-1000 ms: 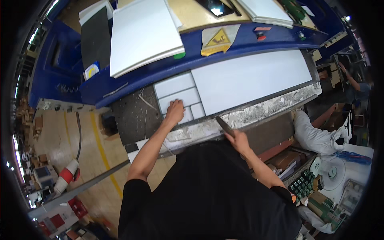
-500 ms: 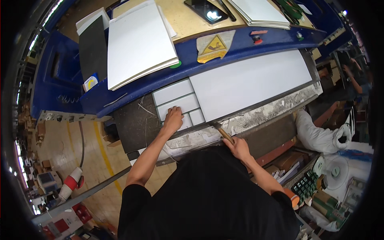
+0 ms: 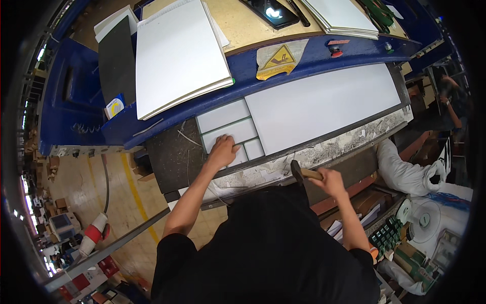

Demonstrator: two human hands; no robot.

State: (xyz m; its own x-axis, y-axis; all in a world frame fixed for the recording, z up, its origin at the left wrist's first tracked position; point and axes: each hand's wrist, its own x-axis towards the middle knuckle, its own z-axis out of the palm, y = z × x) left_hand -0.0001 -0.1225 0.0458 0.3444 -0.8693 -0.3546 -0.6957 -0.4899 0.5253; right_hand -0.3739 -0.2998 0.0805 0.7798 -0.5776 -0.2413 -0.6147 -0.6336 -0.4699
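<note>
Left hand (image 3: 223, 151) lies flat, fingers spread, palm down on small white cut panels (image 3: 230, 133) at the left end of the cutting bed (image 3: 172, 157). It holds nothing, just presses on the middle strip and the smaller pieces below it. The small panels are three or four white rectangles split by thin dark gaps, touching each other. Just right of them, touching, lies a large white sheet (image 3: 324, 104) that fills most of the bed to its right end.

Right hand (image 3: 331, 181) is clamped around a wooden hammer handle, fist closed. The hammer (image 3: 302, 173) has its dark head pointing left, near the front edge of the bed, above the rough grey chipped strip (image 3: 354, 139) along that edge. The head is apart from the white panels; whether it touches the front edge cannot be told.

The hands are well apart, left on the panels, right at the front edge further right.

Behind the bed runs a blue machine frame (image 3: 76, 101) with a yellow warning sign (image 3: 277, 58). On the wooden top behind it: a stack of white boards (image 3: 179, 50) at left, a dark board (image 3: 117, 55) beside it, another white stack (image 3: 344, 15) at right. A white fan (image 3: 422, 219) stands at lower right. A traffic cone (image 3: 93, 234) lies on the floor at lower left.
</note>
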